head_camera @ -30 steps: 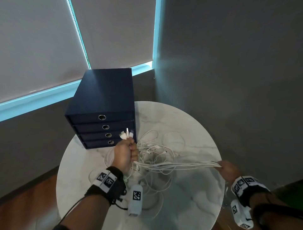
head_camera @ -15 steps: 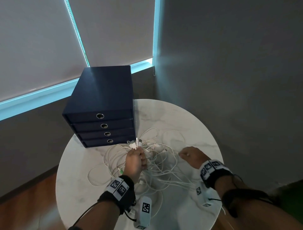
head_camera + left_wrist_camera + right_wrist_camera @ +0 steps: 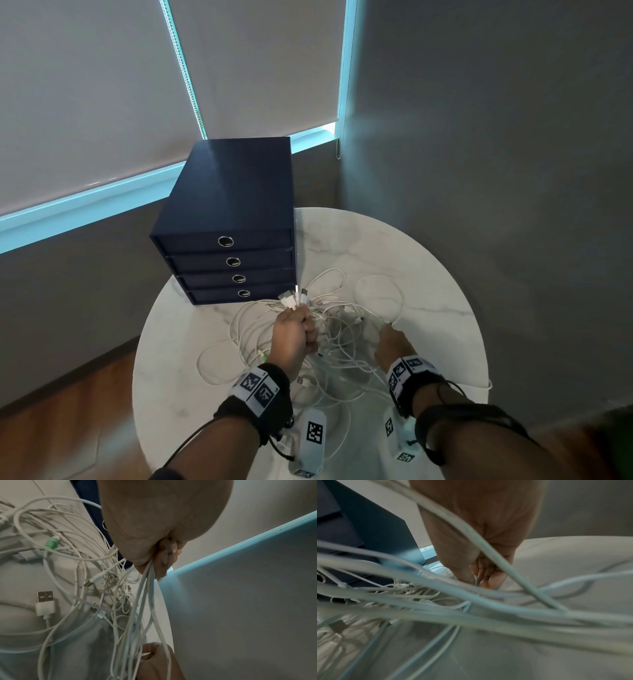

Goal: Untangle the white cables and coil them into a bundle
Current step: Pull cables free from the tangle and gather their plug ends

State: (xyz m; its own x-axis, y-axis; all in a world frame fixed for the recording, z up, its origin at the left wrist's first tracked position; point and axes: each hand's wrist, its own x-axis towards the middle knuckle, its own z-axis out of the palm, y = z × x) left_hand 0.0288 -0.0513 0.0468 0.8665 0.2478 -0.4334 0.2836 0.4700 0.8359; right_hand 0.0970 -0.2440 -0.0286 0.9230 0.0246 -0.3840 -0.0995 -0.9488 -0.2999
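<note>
While your left hand [image 3: 295, 334] stays clenched round a gathered bunch of white cables [image 3: 337, 337], plug ends sticking up beside the navy drawer box [image 3: 230, 219], the head view shows your right hand [image 3: 390, 342] back from the table's right edge, now pinching a loop near the tangle on the marble table [image 3: 428, 274]; one stroke done, next beginning, coiling not started. Left wrist view: strands trail from the fist [image 3: 164, 555]; a USB plug [image 3: 45, 601] and green collar [image 3: 52, 542] lie loose. Right wrist view: fingertips [image 3: 494, 580] nip one thin strand. Only wristband marker squares [image 3: 258, 385]; no readable writing.
</note>
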